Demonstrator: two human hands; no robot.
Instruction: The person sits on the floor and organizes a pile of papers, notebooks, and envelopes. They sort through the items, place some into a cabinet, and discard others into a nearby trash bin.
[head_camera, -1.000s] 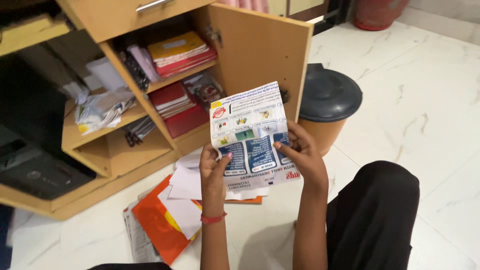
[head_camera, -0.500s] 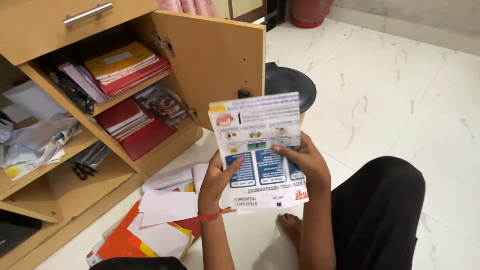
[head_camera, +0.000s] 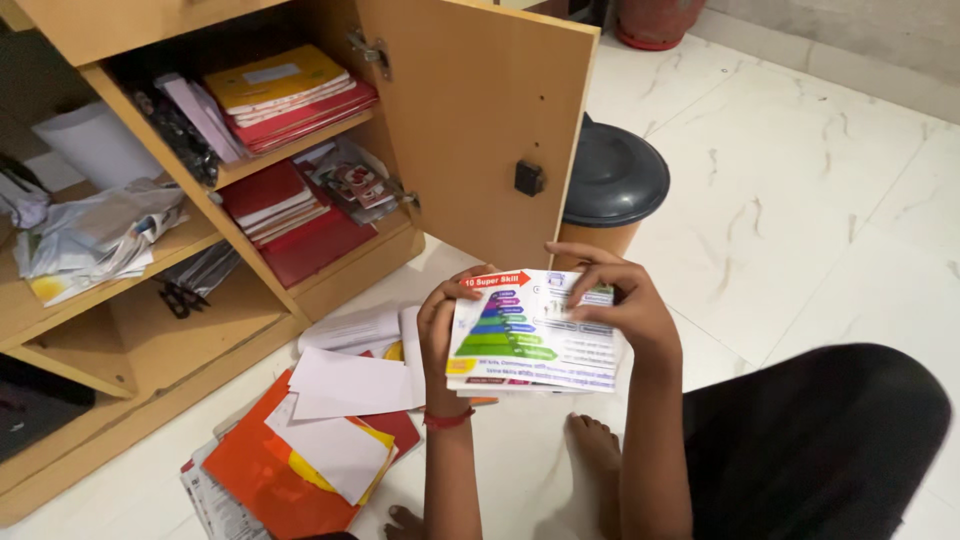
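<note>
Folded glossy paper leaflet (head_camera: 530, 335), white with a coloured pyramid chart printed on its left side, sits at the centre of the frame, held up above the pale marble floor (head_camera: 800, 220) between both hands. Left hand (head_camera: 447, 325) grasps the leaflet's left edge, fingers curled over the top corner and a red thread band around the wrist just below. Right hand (head_camera: 625, 310) pinches the upper right edge, fingertips (head_camera: 572, 295) pressed on the printed face and thumb behind.

Directly under the leaflet, toward the lower left of the frame, a loose heap of white sheets and orange folders (head_camera: 310, 440) lies on the floor. A bare foot (head_camera: 590, 445) rests on the floor below the hands, and a leg in black cloth (head_camera: 820, 440) fills the lower right.

Behind the hands, an open wooden cabinet door (head_camera: 480, 120) stands in the upper centre, carrying a small black catch (head_camera: 529, 178). Left of the door, shelves hold stacked red and yellow files (head_camera: 290, 95), with crumpled papers (head_camera: 90, 235) at the far left. A dark-lidded round bin (head_camera: 612, 185) stands just right of the door.
</note>
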